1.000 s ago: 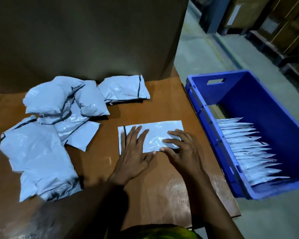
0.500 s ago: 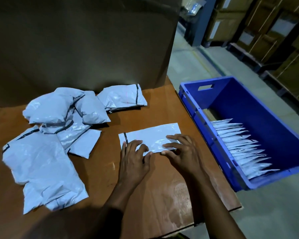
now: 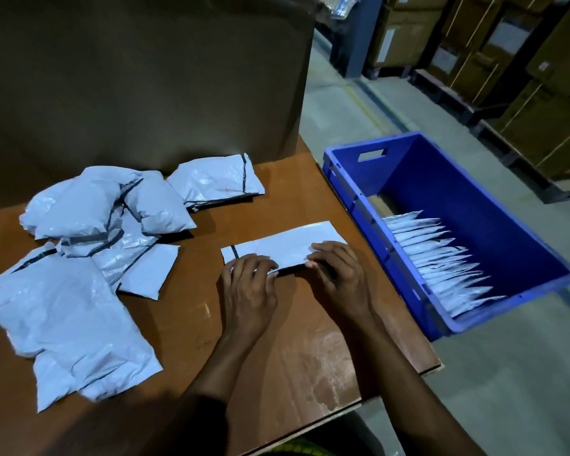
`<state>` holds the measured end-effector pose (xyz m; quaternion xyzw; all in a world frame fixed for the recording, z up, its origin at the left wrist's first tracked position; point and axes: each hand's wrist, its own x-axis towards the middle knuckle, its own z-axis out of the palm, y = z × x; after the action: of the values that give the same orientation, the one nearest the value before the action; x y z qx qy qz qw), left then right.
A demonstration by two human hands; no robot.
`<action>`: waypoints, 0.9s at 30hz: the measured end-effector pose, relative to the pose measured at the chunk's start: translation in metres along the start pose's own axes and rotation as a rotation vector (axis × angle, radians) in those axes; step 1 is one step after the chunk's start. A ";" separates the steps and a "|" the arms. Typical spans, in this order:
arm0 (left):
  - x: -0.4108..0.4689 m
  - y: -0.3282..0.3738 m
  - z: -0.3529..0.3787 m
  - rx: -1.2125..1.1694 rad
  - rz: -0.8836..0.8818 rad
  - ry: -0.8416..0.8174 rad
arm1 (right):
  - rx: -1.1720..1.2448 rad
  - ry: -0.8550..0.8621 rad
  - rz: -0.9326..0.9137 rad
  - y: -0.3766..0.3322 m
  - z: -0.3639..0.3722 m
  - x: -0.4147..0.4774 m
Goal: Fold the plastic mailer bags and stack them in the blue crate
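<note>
The mailer bag (image 3: 287, 245) lay on the tabletop (image 3: 287, 366) as a long strip. Its near edge was a bit lifted, w/ a dark shadow under it. Both hands were at that near edge. The left hand (image 3: 249, 291) & the right hand (image 3: 341, 279) had their fingers (image 3: 324, 255) curled round the edge and held it, one hand near each end. This was prob. to keep the strip straight for the next fold. Nothing else was in the hands.

The far edge of the bag was free, and some tabletop showed beyond it, so I judge there was room to turn the fold away from the person.

To the left, well apart, was the pile of bags (image 3: 79, 274) not folded yet, loose & puffy. To the right, just beside the tabletop edge, stood the blue crate (image 3: 461, 192). Folded bags (image 3: 441, 258) stood in a row along its side nearest the tabletop. The rest of its floor showed blue, so the next bag should have space there. Behind the tabletop stood a cardboard sheet (image 3: 145, 77).
</note>
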<state>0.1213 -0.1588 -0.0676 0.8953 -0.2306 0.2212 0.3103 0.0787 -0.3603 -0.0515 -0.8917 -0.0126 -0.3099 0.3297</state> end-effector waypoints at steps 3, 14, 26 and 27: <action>0.021 0.017 -0.004 -0.003 0.012 0.067 | 0.025 -0.046 -0.070 0.002 -0.008 0.008; 0.141 0.125 0.047 -0.061 0.075 0.245 | -0.025 0.083 -0.119 0.084 -0.112 0.097; 0.235 0.202 0.178 0.165 0.234 0.079 | -0.114 -0.104 -0.032 0.258 -0.169 0.174; 0.242 0.200 0.186 0.201 0.232 0.021 | -0.124 -0.120 -0.013 0.269 -0.167 0.177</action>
<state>0.2511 -0.4879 0.0221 0.8870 -0.3058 0.2869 0.1937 0.1920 -0.7018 -0.0095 -0.9273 -0.0187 -0.2580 0.2704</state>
